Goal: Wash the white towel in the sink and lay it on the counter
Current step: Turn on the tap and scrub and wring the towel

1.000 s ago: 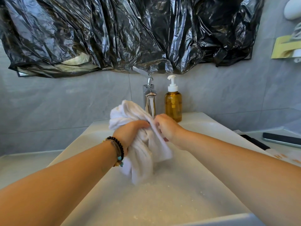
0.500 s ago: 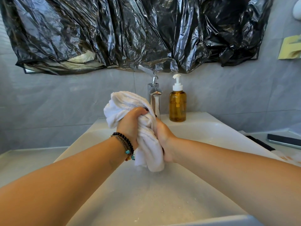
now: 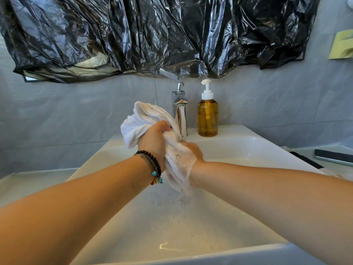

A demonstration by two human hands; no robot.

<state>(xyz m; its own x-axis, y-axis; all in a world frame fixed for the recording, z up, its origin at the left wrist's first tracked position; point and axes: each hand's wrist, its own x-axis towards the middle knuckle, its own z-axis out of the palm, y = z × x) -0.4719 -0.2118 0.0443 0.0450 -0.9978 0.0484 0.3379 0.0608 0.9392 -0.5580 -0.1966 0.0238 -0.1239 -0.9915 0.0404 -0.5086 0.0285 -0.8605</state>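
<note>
The white towel (image 3: 145,119) is bunched up and wet, held above the white sink (image 3: 238,150) just in front of the chrome faucet (image 3: 179,109). My left hand (image 3: 154,142), with bead bracelets at the wrist, grips the towel's upper part. Lower down, my right hand (image 3: 193,152) is closed around the twisted end, partly wrapped in cloth. Water drips from the towel's tip into the basin, which holds shallow water with bubbles.
An amber soap pump bottle (image 3: 207,115) stands right of the faucet on the sink's back ledge. Black plastic sheeting (image 3: 152,35) hangs on the wall above. A dark phone (image 3: 334,156) lies on the counter (image 3: 340,169) at the right. Pale counter (image 3: 28,184) extends left.
The towel has gone from hanging loose into the basin to being lifted and wrung tight. My right hand slid down onto its lower end while my left hand stayed on top.
</note>
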